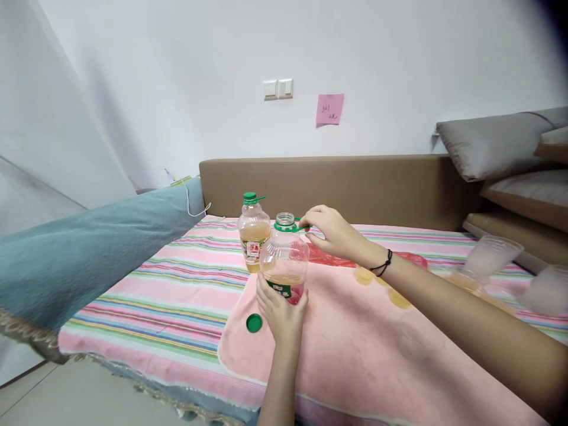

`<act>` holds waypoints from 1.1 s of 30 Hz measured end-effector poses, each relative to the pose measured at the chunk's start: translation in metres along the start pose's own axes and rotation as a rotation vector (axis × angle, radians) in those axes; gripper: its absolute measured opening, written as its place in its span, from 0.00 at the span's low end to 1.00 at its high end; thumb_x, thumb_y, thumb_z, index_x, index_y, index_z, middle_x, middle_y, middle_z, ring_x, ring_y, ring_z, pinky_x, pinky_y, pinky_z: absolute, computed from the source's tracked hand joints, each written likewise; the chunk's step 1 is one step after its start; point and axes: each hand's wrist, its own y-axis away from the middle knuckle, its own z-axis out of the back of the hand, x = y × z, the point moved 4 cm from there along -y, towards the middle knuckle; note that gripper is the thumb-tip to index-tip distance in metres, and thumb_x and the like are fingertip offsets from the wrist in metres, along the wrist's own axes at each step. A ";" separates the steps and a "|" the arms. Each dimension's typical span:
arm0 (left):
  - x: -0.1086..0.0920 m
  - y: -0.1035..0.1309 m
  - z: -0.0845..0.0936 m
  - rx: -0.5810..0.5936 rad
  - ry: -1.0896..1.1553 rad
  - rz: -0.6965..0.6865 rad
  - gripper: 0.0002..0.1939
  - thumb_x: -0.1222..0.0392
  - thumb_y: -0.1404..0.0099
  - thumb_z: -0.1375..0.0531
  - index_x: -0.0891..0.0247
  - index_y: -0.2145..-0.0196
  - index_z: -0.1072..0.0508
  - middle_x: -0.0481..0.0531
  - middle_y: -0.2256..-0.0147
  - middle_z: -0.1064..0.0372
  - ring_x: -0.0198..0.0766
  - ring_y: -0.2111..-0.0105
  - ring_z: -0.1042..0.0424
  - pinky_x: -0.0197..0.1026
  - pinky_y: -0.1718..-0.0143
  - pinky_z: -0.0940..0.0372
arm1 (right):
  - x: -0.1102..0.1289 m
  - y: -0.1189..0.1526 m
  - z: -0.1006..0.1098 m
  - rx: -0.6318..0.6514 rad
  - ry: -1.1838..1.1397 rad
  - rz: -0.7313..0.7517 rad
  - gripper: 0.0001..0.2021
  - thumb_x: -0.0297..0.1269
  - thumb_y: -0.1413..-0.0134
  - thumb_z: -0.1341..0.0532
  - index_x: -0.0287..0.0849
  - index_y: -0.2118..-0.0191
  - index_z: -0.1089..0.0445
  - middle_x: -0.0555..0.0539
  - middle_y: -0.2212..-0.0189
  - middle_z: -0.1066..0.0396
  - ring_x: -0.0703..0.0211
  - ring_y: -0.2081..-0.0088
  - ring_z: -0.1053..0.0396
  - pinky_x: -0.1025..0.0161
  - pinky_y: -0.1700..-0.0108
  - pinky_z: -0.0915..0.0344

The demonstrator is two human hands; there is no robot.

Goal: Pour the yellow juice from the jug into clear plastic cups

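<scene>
A clear plastic bottle (284, 254) with yellowish liquid low inside stands upright and uncapped on the pink mat (346, 331). My left hand (281, 307) is wrapped round its lower part, over the dark green label. At the bottle's neck, my right hand (326, 231) pinches the green handle (304, 227), which sticks out to the right of the collar. A loose green cap (254, 323) lies on the mat, left of my left hand. Just behind and to the left stands a second bottle (254, 228), capped, with similar liquid and a green handle.
Red plastic (331, 255) lies behind the mat. Clear plastic containers (492, 257) rest on the striped cover (177, 296) at the right, near stacked cushions (501, 145). A brown backrest (332, 183) runs along the wall, and a blue-covered armrest (110, 236) bounds the left.
</scene>
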 end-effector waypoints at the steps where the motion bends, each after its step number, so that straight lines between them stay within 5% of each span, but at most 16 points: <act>1: 0.000 0.000 0.000 0.000 -0.001 0.000 0.56 0.47 0.49 0.33 0.70 0.34 0.61 0.74 0.39 0.49 0.62 0.38 0.48 0.60 0.43 0.43 | 0.005 0.000 0.003 -0.008 -0.016 -0.001 0.09 0.28 0.47 0.43 0.43 0.59 0.31 0.45 0.63 0.26 0.50 0.56 0.32 0.49 0.50 0.37; 6: 0.005 0.000 -0.001 0.023 0.037 0.023 0.60 0.44 0.51 0.32 0.71 0.34 0.63 0.75 0.37 0.52 0.63 0.37 0.50 0.61 0.41 0.45 | 0.024 0.005 0.009 -0.042 -0.132 0.029 0.08 0.32 0.44 0.42 0.45 0.57 0.33 0.48 0.63 0.26 0.56 0.62 0.30 0.47 0.43 0.45; 18: 0.015 -0.004 -0.005 0.126 0.221 0.136 0.72 0.49 0.65 0.25 0.61 0.34 0.66 0.71 0.36 0.54 0.62 0.35 0.52 0.60 0.39 0.47 | 0.011 0.021 -0.039 -0.293 -0.218 0.045 0.07 0.37 0.44 0.39 0.46 0.60 0.34 0.47 0.66 0.33 0.53 0.61 0.37 0.54 0.58 0.38; 27: 0.011 -0.010 -0.008 0.065 0.212 0.166 0.60 0.53 0.60 0.28 0.59 0.36 0.57 0.65 0.40 0.45 0.57 0.39 0.43 0.57 0.42 0.41 | -0.004 0.030 -0.075 -0.549 -0.282 0.025 0.17 0.38 0.46 0.39 0.48 0.52 0.42 0.47 0.61 0.38 0.52 0.59 0.38 0.52 0.58 0.38; 33: 0.006 -0.012 -0.003 0.146 0.401 0.181 0.58 0.54 0.61 0.28 0.59 0.37 0.53 0.63 0.40 0.45 0.56 0.40 0.41 0.56 0.42 0.40 | 0.005 0.024 -0.066 -0.628 -0.205 0.060 0.12 0.38 0.45 0.43 0.46 0.56 0.43 0.48 0.66 0.42 0.53 0.63 0.42 0.53 0.61 0.40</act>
